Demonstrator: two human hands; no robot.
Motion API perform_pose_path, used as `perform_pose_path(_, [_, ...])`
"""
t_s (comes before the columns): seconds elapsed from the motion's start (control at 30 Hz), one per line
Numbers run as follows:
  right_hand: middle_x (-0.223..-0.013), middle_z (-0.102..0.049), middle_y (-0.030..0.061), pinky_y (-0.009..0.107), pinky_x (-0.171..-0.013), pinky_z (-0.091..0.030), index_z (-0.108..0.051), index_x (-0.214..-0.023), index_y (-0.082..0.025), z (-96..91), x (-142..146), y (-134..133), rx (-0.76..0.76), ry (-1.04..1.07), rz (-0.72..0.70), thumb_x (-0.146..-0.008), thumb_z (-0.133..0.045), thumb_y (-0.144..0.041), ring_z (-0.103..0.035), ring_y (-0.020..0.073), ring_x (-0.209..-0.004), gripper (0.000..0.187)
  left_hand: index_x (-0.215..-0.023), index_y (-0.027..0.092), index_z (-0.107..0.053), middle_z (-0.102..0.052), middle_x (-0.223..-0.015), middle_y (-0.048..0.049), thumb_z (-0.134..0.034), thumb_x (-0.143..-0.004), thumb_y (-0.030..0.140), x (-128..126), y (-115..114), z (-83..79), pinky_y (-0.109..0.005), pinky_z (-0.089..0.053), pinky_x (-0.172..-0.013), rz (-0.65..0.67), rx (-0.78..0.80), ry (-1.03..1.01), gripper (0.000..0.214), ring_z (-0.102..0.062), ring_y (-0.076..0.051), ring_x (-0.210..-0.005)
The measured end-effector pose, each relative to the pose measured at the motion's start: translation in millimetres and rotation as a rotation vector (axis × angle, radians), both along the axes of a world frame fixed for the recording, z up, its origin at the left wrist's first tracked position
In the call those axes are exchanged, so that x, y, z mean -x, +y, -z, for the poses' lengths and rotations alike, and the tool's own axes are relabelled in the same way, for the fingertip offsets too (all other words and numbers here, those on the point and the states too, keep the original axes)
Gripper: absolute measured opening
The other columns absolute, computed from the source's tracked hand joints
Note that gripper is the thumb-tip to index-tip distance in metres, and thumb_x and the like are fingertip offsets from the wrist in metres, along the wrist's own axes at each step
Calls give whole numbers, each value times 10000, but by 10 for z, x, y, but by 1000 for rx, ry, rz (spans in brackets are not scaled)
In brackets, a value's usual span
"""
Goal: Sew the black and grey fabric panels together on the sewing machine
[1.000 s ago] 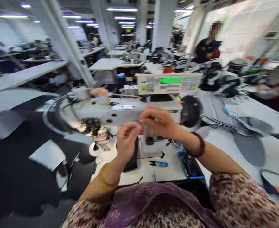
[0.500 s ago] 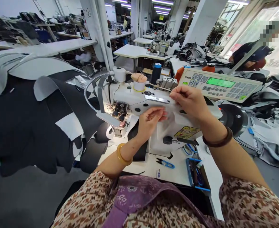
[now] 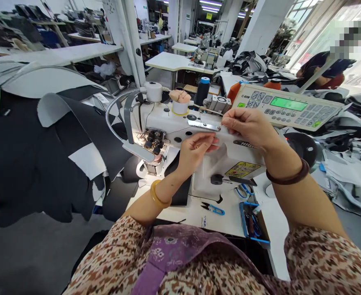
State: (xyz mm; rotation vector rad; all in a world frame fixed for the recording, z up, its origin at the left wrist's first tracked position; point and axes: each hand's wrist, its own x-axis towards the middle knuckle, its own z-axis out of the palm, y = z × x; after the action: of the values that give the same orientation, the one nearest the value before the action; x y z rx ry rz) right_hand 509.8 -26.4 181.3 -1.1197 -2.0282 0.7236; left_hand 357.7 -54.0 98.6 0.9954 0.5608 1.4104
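A white sewing machine [image 3: 155,119] stands before me, its lamp lit over the needle area. My left hand [image 3: 195,150] is in front of the machine's arm, thumb and fingers pinched together just below a shiny metal plate [image 3: 203,125]. By the plate's right end, my right hand [image 3: 248,126] is also closed in a pinch. Whatever either set of fingertips holds is too fine to make out. A thin dark thread [image 3: 180,131] runs along the arm toward the plate. Black fabric [image 3: 180,192] lies under the machine head.
Blue-handled thread snips [image 3: 213,208], scissors [image 3: 244,191] and a small tool box [image 3: 254,223] lie on the machine bed and table. A control panel [image 3: 287,107] stands at the right. Large black fabric pieces [image 3: 39,164] hang at the left. Another person [image 3: 324,71] is at far right.
My right hand has shifted slightly right along the metal plate, and its fingers remain pinched. My left hand keeps nearly the same place. The whole view has tilted a little.
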Motion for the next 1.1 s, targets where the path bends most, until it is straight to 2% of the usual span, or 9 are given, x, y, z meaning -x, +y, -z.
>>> perform_pose_path(0.1, [-520, -448, -25, 201, -429, -236, -552, -676, -150, 0, -6, 7, 5, 3, -4, -778, -628, -389, -352, 43, -457, 270, -816, 171, -682, -715, -738, -11, -770, -629, 401, 0, -11, -11, -263, -569, -669, 0, 0, -4, 309, -676, -123, -624])
perform_pose_path(0.37, [-510, -423, -35, 201, -426, -205, -578, -677, -141, 17, 31, 15, -27, -30, -37, -770, -635, -359, -316, 38, -458, 243, -758, 155, -683, -709, -684, -8, -813, -541, 425, -17, -28, -72, -234, -563, -624, -11, 18, -29, 370, -661, -109, -605])
perform_pose_path(0.5, [-533, -434, -32, 208, -441, -221, -611, -680, -137, 43, 40, 34, -66, -44, -62, -748, -656, -378, -317, 38, -479, 255, -738, 145, -678, -700, -669, -15, -803, -562, 432, -50, 17, -91, -255, -561, -621, -56, 1, 16, 359, -656, -118, -598])
perform_pose_path(0.63, [-581, -492, -14, 213, -469, -278, -644, -711, -148, 48, 19, 38, -128, -60, -65, -758, -646, -382, -375, 55, -512, 239, -715, 152, -658, -691, -637, -6, -768, -605, 462, -80, 46, -74, -268, -558, -602, -79, -25, 30, 347, -647, -123, -543])
perform_pose_path(0.7, [-704, -565, 19, 224, -519, -341, -655, -759, -158, 34, 5, -22, -228, -41, -68, -779, -625, -357, -454, 78, -593, 202, -710, 154, -648, -688, -630, -2, -768, -603, 467, -66, 2, -60, -261, -558, -597, -78, -42, 22, 352, -646, -119, -547])
perform_pose_path(0.8, [-898, -608, 68, 245, -606, -418, -653, -900, -176, 32, -3, -189, -309, -28, -191, -834, -558, -303, -542, 114, -754, 171, -700, 157, -636, -679, -610, 5, -769, -612, 460, -10, -130, -47, -255, -566, -584, -53, -67, 41, 342, -641, -110, -536])
perform_pose_path(0.9, [-828, -604, 55, 225, -516, -408, -640, -959, -172, 74, 15, -322, -146, -81, -357, -838, -565, -305, -546, 93, -655, 195, -684, 163, -633, -664, -572, 24, -771, -624, 439, 44, -255, -47, -226, -574, -571, -50, -78, 28, 314, -639, -96, -513])
perform_pose_path(0.97, [-730, -581, 29, 215, -489, -388, -643, -865, -166, 98, 39, -333, -107, -34, -323, -810, -606, -311, -513, 78, -590, 159, -677, 167, -636, -667, -564, 30, -779, -615, 433, 56, -284, -47, -210, -577, -563, -42, -61, -11, 309, -644, -94, -513])
perform_pose_path(1.1, [-643, -533, 5, 221, -475, -351, -594, -707, -170, 65, 95, -188, -167, 90, -137, -770, -642, -336, -439, 68, -531, 185, -720, 159, -660, -705, -632, 3, -785, -591, 460, 37, -203, -21, -214, -578, -572, -34, -2, -33, 350, -662, -107, -541])
